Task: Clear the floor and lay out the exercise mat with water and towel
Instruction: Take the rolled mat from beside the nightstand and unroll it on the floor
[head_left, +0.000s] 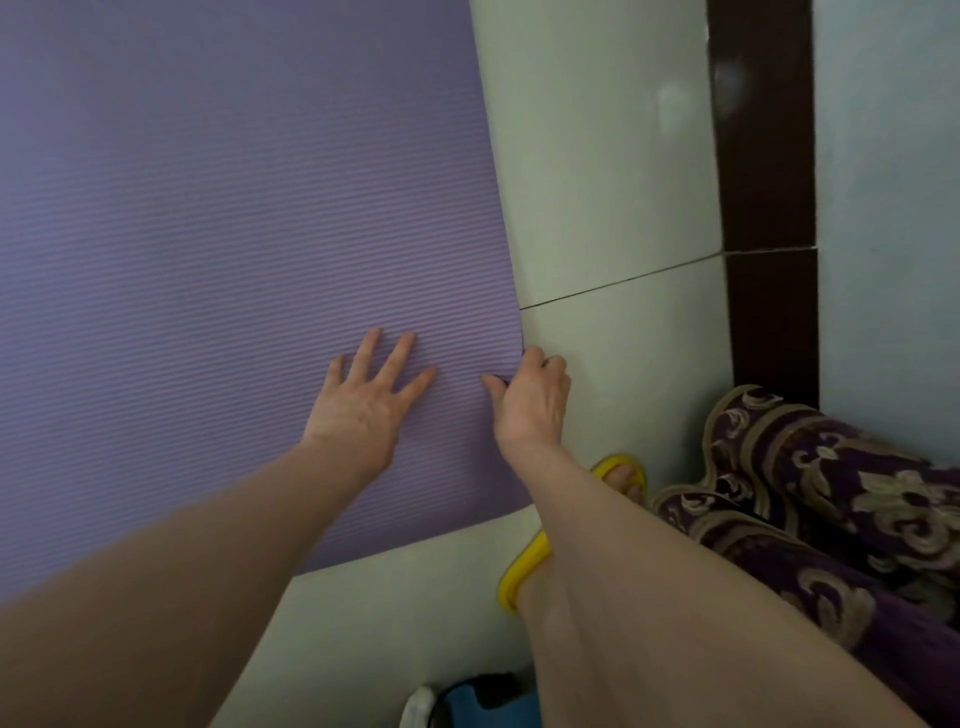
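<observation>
A purple ribbed exercise mat (218, 249) lies unrolled on the pale tiled floor (613, 171), filling the left and middle of the head view. My left hand (366, 395) rests flat on the mat near its right edge, fingers spread. My right hand (530, 397) pinches the mat's right edge, thumb on top and fingers curled under the edge. No water bottle or towel is clearly in sight.
A rolled purple patterned carpet (831, 499) lies at the right against a pale wall with a dark skirting strip (763, 182). My foot in a yellow slipper (618, 483) stands beside the mat's near corner. A blue and white object (467, 701) sits at the bottom edge.
</observation>
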